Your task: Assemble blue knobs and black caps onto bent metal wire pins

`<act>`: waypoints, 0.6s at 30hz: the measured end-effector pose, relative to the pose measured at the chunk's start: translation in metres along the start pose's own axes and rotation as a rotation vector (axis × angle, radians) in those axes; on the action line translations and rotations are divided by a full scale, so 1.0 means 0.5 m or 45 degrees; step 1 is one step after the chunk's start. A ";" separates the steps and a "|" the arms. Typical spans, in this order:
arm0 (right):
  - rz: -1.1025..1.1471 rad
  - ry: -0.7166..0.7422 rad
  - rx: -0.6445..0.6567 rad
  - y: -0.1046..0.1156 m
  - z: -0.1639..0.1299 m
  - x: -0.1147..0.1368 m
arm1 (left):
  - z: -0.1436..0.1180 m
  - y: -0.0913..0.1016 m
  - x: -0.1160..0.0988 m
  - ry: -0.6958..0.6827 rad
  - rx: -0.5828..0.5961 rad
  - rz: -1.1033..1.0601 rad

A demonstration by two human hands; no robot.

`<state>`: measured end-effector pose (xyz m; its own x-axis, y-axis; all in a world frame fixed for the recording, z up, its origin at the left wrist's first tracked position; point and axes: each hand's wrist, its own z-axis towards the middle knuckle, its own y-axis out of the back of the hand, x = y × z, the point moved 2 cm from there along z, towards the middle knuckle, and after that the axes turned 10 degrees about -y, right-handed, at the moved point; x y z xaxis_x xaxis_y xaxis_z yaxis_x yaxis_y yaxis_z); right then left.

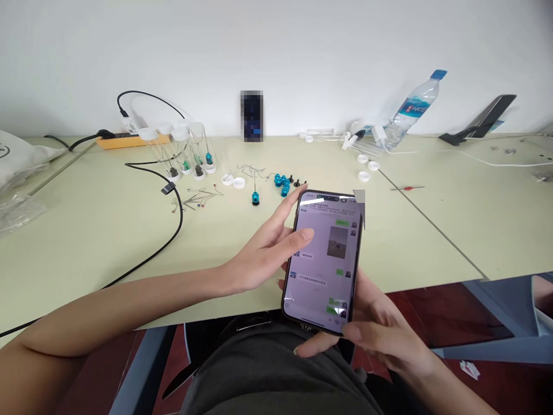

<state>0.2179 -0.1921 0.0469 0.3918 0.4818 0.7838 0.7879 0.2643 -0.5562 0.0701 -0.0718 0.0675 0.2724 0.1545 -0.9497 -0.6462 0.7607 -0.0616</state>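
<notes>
- Phone (323, 259) held near, above the lap, just off the near edge of the table (86, 230).
- Cradled from below in the right hand (371, 328), fingers curled round its bottom and right edge.
- Left hand (263, 253) half-open at the left edge, thumb resting on the screen.
- Likely stiff, light, smooth-sided and breakable: best gripped by both long edges.
- Chat bubbles on the screen, text too small to read.
- Far right, water bottle (410, 112) leaning, label reading "WATE".
</notes>
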 end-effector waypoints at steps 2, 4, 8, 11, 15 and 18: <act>0.007 0.009 0.015 0.003 0.000 -0.002 | 0.001 0.000 -0.001 -0.008 0.007 0.011; 0.010 0.028 0.038 0.006 0.001 -0.005 | 0.004 0.004 -0.002 -0.050 -0.042 0.040; 0.047 0.062 0.085 0.006 0.007 -0.013 | 0.011 0.018 -0.001 -0.107 -0.215 0.109; 0.079 0.078 0.129 0.003 0.010 -0.016 | 0.015 0.025 0.002 -0.116 -0.279 0.110; 0.076 0.068 0.143 0.003 0.009 -0.017 | 0.017 0.024 -0.001 -0.147 -0.344 0.137; 0.080 0.076 0.122 0.005 0.007 -0.016 | 0.015 0.019 -0.004 -0.144 -0.327 0.120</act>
<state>0.2150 -0.1926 0.0383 0.4688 0.4505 0.7598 0.7127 0.3153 -0.6266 0.0686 -0.0602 0.0712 0.2711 0.2974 -0.9155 -0.8277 0.5575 -0.0640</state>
